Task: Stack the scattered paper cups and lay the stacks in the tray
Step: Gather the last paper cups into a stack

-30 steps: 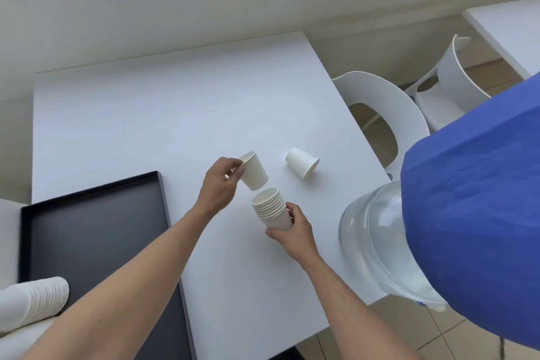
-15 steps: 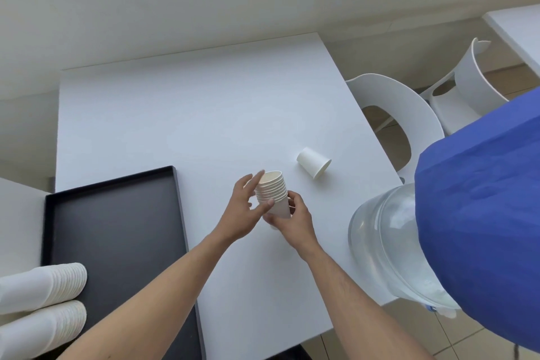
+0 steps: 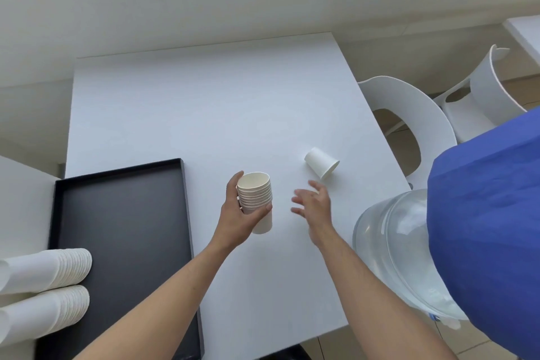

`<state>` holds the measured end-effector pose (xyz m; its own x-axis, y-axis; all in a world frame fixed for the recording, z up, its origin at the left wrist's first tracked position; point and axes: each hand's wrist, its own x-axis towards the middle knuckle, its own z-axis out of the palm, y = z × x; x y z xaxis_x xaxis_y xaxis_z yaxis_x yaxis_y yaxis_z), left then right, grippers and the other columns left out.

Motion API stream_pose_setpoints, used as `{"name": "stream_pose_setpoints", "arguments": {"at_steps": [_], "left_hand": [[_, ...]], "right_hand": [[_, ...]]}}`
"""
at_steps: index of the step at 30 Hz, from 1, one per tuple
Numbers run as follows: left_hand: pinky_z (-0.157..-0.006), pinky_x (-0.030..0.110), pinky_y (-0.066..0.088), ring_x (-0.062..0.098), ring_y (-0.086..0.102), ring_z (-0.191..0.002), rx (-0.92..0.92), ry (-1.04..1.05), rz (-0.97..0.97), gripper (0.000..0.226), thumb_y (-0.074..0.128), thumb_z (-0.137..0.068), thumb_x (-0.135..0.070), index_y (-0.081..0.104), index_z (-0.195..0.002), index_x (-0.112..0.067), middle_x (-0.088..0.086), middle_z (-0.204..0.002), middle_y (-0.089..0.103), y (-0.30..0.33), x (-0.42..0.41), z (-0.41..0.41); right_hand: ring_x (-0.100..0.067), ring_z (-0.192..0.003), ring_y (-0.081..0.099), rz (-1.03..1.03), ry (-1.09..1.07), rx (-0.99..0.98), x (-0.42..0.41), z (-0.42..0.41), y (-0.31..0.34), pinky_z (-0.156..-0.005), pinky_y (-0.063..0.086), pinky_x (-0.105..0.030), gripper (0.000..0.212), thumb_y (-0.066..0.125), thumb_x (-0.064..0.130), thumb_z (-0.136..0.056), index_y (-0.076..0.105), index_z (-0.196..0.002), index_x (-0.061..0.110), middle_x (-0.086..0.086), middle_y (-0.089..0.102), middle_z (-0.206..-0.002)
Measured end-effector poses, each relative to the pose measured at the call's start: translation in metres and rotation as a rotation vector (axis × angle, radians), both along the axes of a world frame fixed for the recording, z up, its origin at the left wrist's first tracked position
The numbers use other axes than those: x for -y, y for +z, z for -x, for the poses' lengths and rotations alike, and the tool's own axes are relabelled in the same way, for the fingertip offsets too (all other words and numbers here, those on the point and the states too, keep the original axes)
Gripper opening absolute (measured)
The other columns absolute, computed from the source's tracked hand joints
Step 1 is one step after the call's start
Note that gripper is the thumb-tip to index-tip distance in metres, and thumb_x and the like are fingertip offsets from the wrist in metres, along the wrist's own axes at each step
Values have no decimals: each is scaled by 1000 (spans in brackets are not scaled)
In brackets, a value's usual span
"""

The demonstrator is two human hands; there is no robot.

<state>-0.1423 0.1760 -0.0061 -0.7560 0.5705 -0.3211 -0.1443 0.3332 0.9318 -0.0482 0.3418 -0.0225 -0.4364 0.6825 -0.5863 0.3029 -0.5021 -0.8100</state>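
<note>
Near the frame's center, we are gripping the stack of cups (image 3: pixel 256 202) in our left hand (image 3: pixel 239 216); our right hand (image 3: pixel 314 204), fingers spread wide, is hovering below the lone cup (image 3: pixel 321 166) lying sideways. Lower left, the tray (image 3: pixel 122 213) is holding two stacks (image 3: pixel 49 286).

Left hand (image 3: pixel 238 221) grips cup stack (image 3: pixel 257 200); right hand (image 3: pixel 314 206) spread.

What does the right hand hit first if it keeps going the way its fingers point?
Likely the lone cup lying on its side; the open right hand points toward it, with only bare table between. Hand height is unclear.
</note>
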Motion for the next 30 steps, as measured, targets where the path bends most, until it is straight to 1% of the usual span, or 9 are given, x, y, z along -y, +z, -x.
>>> {"name": "stream_pose_setpoints", "arguments": {"at_steps": [4,8,10,13,16,20,23,26,30], "left_hand": [[-76,10,47,-9,59,-104,-1,-11,30,95,85,-73,-34,22,-139,-58,-31,-128,50,-1,13,0],[-81,11,47,-1,59,-111,14,-10,54,95,86,-73,-34,21,-132,-68,-23,-133,49,-3,27,-3],[-79,8,47,-3,58,-110,17,-6,68,94,86,-73,-34,20,-128,-71,-23,-133,48,-3,33,-4],[-77,5,47,-9,57,-108,25,14,89,94,86,-74,-33,21,-135,-64,-23,-134,48,-4,44,-4],[-76,6,47,-11,57,-107,35,30,112,98,86,-74,-32,21,-144,-52,-17,-135,49,-6,52,-1],[-86,19,48,-5,56,-112,25,38,138,102,86,-73,-30,19,-147,-48,-12,-137,48,-6,53,3],[-93,32,49,6,57,-113,10,45,154,103,87,-71,-29,19,-147,-45,-9,-134,49,-5,53,6],[-87,31,50,5,59,-108,-3,50,159,101,86,-70,-32,20,-146,-45,-10,-127,53,-2,56,5],[-83,31,54,6,62,-103,-21,63,139,97,86,-69,-32,25,-144,-43,-11,-122,56,4,59,3]], "right_hand": [[-21,-63,66,41,-252,75,-34,15,-7,-53,56,-33,39,63,20,-92,39,-122,25,-11,64,-90],[-25,-65,69,107,-222,88,-57,31,-17,-53,59,-36,25,56,20,-99,43,-120,16,-15,64,-88],[-26,-67,69,124,-195,80,-63,35,-23,-55,61,-36,22,51,16,-101,48,-122,8,-16,63,-88],[-25,-71,69,50,-223,92,-65,35,-29,-60,60,-35,18,48,11,-101,53,-116,3,-17,62,-91],[-23,-76,71,-143,-208,118,-51,35,-23,-57,59,-28,8,47,15,-103,52,-101,9,-15,62,-97],[-23,-86,70,-258,67,-28,-11,39,3,-69,60,-37,19,34,22,-108,47,-100,10,-5,57,-98],[-17,-92,71,-338,260,-125,24,38,26,-69,61,-34,19,37,24,-107,50,-94,17,-1,63,-101],[-11,-95,68,-495,451,-161,48,37,41,-71,59,-31,17,41,25,-106,54,-95,20,-4,65,-101],[-2,-86,52,-785,775,-90,58,38,49,-73,43,-31,16,42,25,-105,54,-96,17,3,54,-100]]}}
